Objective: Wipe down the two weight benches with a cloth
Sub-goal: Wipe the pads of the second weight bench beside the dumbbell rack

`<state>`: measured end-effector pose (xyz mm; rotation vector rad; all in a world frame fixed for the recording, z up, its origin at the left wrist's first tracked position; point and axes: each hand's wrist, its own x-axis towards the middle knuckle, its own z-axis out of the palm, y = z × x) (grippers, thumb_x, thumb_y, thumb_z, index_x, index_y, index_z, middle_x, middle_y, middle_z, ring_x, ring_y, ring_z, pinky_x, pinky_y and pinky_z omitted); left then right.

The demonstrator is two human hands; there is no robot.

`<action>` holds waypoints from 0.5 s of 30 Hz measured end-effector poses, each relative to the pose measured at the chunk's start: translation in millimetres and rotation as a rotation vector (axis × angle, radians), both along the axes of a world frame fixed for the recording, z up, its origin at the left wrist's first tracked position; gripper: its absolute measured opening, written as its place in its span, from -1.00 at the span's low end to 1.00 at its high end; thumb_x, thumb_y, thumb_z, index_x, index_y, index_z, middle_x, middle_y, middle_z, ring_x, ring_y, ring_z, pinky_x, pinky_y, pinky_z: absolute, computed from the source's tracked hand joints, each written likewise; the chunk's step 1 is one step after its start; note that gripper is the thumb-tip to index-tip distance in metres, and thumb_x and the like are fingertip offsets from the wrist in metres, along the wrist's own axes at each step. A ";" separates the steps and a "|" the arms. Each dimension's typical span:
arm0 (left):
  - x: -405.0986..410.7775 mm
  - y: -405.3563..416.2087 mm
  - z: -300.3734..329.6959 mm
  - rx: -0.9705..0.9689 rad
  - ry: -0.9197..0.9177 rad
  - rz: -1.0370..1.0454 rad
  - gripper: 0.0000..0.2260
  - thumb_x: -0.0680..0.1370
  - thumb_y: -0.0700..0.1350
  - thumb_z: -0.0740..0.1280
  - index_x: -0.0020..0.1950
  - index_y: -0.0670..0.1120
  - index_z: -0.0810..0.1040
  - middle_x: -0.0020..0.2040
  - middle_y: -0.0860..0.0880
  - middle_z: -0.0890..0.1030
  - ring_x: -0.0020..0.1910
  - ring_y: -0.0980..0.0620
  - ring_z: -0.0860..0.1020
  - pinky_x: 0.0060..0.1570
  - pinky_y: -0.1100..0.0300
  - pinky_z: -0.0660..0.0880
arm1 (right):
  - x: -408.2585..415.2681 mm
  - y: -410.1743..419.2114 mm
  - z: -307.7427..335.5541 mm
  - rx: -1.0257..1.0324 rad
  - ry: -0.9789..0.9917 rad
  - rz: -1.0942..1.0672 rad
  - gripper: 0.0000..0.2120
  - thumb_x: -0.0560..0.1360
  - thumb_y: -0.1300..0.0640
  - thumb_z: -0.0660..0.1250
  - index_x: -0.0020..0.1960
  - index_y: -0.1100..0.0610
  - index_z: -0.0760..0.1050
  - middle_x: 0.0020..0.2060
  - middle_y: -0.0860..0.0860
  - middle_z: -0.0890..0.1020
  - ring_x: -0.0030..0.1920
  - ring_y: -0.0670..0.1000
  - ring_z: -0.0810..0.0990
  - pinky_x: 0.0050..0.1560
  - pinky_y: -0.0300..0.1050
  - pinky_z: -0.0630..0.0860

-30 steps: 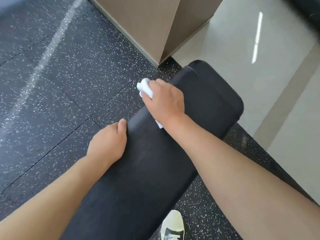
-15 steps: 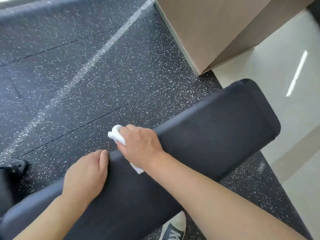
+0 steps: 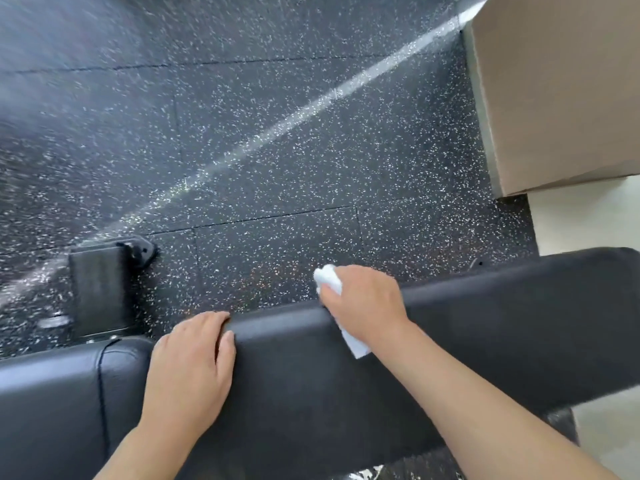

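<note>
Closest, a long black bench (image 3: 485, 341) running left to right, with a shiny black pad (image 3: 52, 403) joined at its left end; on its far edge, left hand (image 3: 188, 368) lying flat with fingers loose, holding nothing; right hand (image 3: 363, 303) curled round a white cloth (image 3: 329, 278), pressing it on that same edge. Farther off, a speckled black floor (image 3: 277, 133) with a pale stripe (image 3: 311, 105); a black bench foot (image 3: 100, 285) at left; a tan box (image 3: 561, 91) at far right.

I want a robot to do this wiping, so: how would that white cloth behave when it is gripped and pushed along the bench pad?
The white cloth is probably floppy: it bunches above the right hand and a loose end trails below it. It looks light and thin. On the matte bench pad it may drag and crumple rather than glide.
</note>
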<state>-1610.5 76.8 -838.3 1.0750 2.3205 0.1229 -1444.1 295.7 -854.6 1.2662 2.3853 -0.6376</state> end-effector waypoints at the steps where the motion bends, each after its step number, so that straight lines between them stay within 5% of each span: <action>1: -2.4 -5.4 2.2 0.015 -0.030 0.043 -0.63 0.64 0.01 0.15 0.33 -0.08 0.59 0.24 -0.03 0.63 0.23 -0.13 0.57 0.21 -0.12 0.51 | -30.5 -27.1 0.2 -0.064 0.041 0.037 -0.75 0.56 -0.16 0.18 -0.14 -0.02 0.44 -0.24 -0.06 0.50 -0.18 0.14 0.57 -0.20 -0.04 0.26; 4: -11.0 -17.9 9.3 0.053 -0.174 0.240 -0.83 0.67 -0.09 0.22 0.18 0.14 0.52 0.12 0.26 0.56 0.16 0.11 0.53 0.05 0.03 0.49 | -110.4 -94.4 0.0 -0.229 0.167 0.133 -0.78 0.61 -0.06 0.20 0.15 -0.07 0.58 -0.08 0.02 0.66 -0.04 0.19 0.65 -0.15 -0.02 0.33; 7: -20.2 -25.0 11.1 0.071 -0.282 0.374 -0.86 0.67 -0.10 0.21 0.04 0.16 0.47 0.01 0.29 0.54 0.00 0.26 0.52 -0.12 0.08 0.47 | -146.9 -117.1 0.2 -0.325 0.142 0.201 -0.73 0.65 -0.04 0.19 0.26 -0.05 0.58 0.02 0.08 0.68 0.05 0.21 0.66 -0.06 0.01 0.44; 12: -11.9 -16.6 8.7 0.002 -0.178 0.290 -0.71 0.66 -0.11 0.24 0.38 0.02 0.54 0.30 0.14 0.56 0.27 0.10 0.48 0.25 0.06 0.44 | -105.9 -66.4 -3.4 -0.339 0.087 0.190 -0.78 0.62 -0.11 0.21 0.17 -0.11 0.56 -0.04 0.07 0.69 -0.02 0.19 0.65 -0.08 0.00 0.44; 15: 5.0 0.6 8.5 -0.007 -0.090 0.292 -0.70 0.66 -0.09 0.23 0.34 -0.10 0.59 0.27 -0.02 0.63 0.29 -0.07 0.52 0.33 -0.07 0.43 | -50.5 -11.4 -5.2 -0.294 -0.063 0.147 -0.69 0.59 -0.20 0.19 0.07 -0.04 0.59 -0.12 -0.02 0.68 -0.09 0.13 0.64 -0.16 -0.06 0.42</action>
